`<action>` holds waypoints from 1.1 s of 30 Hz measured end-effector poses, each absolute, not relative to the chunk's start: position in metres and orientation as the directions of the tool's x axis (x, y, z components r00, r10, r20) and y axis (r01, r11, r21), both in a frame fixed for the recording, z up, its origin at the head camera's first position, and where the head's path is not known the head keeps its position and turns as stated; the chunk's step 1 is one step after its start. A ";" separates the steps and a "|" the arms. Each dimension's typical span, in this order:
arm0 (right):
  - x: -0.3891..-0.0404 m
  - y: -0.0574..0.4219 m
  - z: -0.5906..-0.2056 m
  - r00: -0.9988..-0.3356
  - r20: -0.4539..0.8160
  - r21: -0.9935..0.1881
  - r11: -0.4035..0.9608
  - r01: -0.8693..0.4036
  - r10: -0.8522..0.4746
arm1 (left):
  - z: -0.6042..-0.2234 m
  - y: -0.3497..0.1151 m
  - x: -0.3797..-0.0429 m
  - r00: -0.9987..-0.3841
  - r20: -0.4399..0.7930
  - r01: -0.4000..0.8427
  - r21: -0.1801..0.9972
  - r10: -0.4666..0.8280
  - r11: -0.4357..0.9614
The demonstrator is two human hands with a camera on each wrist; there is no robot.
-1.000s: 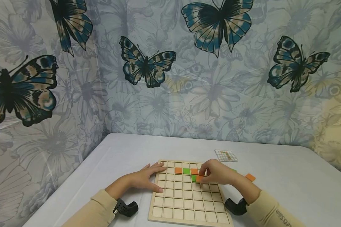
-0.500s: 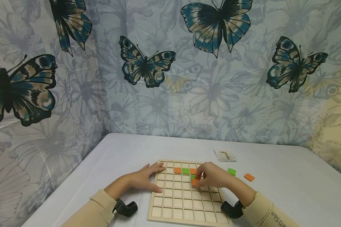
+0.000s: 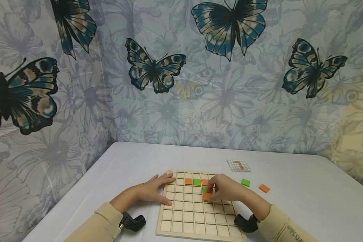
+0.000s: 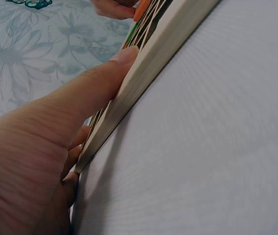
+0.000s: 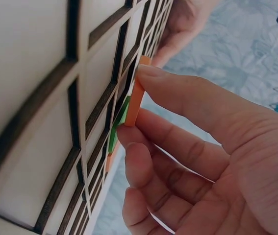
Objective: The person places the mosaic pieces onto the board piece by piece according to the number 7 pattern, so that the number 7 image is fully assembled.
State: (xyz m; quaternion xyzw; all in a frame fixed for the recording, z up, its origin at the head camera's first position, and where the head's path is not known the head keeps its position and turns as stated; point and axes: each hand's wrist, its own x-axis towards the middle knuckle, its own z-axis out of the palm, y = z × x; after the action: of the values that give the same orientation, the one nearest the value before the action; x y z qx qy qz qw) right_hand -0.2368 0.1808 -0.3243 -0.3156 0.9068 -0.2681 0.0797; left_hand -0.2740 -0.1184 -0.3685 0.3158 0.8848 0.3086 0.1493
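Presently, thumb and fingertips of the right hand (image 3: 225, 186) pinch an orange tile (image 5: 136, 100), low in the head view, right of centre, over the wooden board (image 3: 189, 228); cannot tell whether it is seated in its square. Left hand (image 3: 151, 192), lower middle of the frame: fingers spread and extended, gripping nothing, thumb resting on the board's left edge. Just above the pinched tile: a green tile (image 3: 204, 189), partly hidden. Next up: a row of three tiles (image 3: 197, 182), orange, green, orange. Right of the board: a loose green tile (image 3: 245, 182) and a loose orange tile (image 3: 264, 188), apart, on the white cloth (image 3: 293, 178). Above these: a small grid card (image 3: 238, 165). Upper frame: butterfly-patterned backdrop (image 3: 155, 70).
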 end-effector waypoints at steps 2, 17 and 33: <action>-0.237 0.181 -0.324 -0.787 0.025 -0.533 0.658 -0.532 -0.616 | -0.369 -0.119 -0.275 -0.758 -0.069 0.466 0.639 0.649 0.612; -0.237 0.181 -0.325 -0.773 0.023 -0.498 0.663 -0.559 -0.634 | -0.371 -0.119 -0.276 -0.764 -0.064 0.469 0.629 0.642 0.620; -0.242 0.191 -0.323 -0.773 0.047 -0.503 0.653 -0.566 -0.633 | -0.369 -0.119 -0.274 -0.764 -0.079 0.459 0.631 0.640 0.626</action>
State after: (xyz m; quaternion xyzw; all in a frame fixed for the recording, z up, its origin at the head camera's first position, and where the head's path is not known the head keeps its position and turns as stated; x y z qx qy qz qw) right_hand -0.2418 0.1915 -0.3230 -0.3306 0.9067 -0.2532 0.0665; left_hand -0.2744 -0.1191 -0.3689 0.3088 0.8891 0.3027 0.1498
